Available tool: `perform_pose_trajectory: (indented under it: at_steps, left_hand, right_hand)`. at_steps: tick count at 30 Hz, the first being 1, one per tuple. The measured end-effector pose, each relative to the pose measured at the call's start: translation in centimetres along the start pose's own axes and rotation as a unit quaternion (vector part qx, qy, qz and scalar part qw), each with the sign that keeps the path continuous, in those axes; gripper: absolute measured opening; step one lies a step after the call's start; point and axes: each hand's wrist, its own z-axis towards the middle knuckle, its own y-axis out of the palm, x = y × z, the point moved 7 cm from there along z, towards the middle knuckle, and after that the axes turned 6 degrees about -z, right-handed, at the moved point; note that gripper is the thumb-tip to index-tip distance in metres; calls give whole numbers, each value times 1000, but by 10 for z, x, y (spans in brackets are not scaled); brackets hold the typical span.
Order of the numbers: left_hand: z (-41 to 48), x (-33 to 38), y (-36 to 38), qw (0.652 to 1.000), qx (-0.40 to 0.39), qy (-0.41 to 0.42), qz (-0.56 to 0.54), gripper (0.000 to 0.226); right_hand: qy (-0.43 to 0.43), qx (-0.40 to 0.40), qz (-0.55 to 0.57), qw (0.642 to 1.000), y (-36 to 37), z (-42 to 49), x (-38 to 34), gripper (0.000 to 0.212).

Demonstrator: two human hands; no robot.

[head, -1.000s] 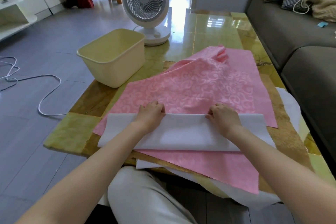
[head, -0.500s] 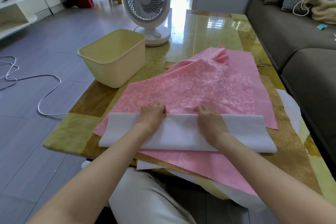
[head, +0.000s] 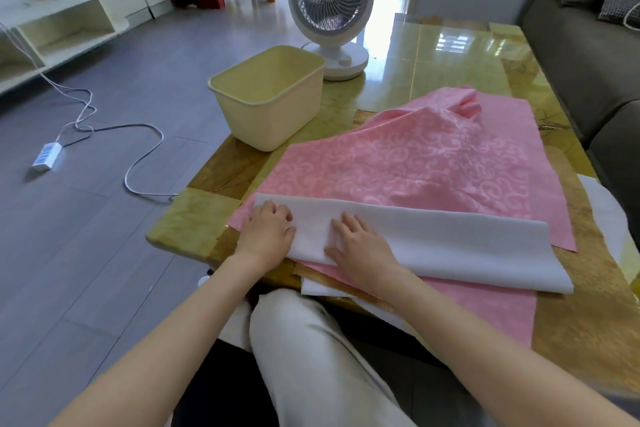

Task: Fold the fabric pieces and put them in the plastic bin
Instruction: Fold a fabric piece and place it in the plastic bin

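Note:
A white fabric (head: pixel 450 246), folded into a long strip, lies across the near part of a pink patterned fabric (head: pixel 415 163) on the table. My left hand (head: pixel 266 236) sits on the strip's left end with bent fingers gripping it. Close beside it, my right hand (head: pixel 360 246) presses flat on the strip with its fingers spread. The cream plastic bin (head: pixel 263 121) stands open at the table's left edge, beyond my left hand. Its inside looks bare. Another white piece (head: pixel 602 215) pokes out from under the pink one at the right and near edges.
A white desk fan (head: pixel 330 0) stands on the glossy green table (head: pixel 433 55) behind the bin. A grey sofa (head: pixel 588 55) runs along the right side. A cable (head: pixel 138 156) and power strip (head: pixel 46 156) lie on the floor at left. My knee (head: pixel 304 340) is under the near edge.
My right hand has slid left along the white strip, from its right half to just beside my left hand, and now lies flat. My left hand has shifted to the strip's left end.

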Motion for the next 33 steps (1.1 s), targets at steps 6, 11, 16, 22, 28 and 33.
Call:
perform_pose_trajectory:
  at_steps: [6, 11, 16, 22, 28, 33]
  left_hand:
    - [-27, -43, 3, 994, -6, -102, 33, 49]
    - [-31, -49, 1, 989, -11, -139, -40, 65]
    - [-30, -55, -2, 976, -21, -177, -123, 74]
    - [-30, -57, -6, 966, -15, -164, -201, 57]
    - [-37, -21, -38, 955, 138, -78, -250, 40]
    - [-40, 44, -48, 944, 187, 41, -268, 14]
  right_hand:
    - [36, -1, -59, 998, 12, 3, -10, 69]
    - [46, -15, -72, 996, 16, 4, -11, 68]
    - [48, -25, -75, 996, 16, 3, -12, 66]
    - [50, -23, -72, 996, 16, 3, -12, 66]
    - [64, -35, -12, 997, 17, 3, -14, 63]
    - [28, 69, 173, 982, -14, 0, -10, 46]
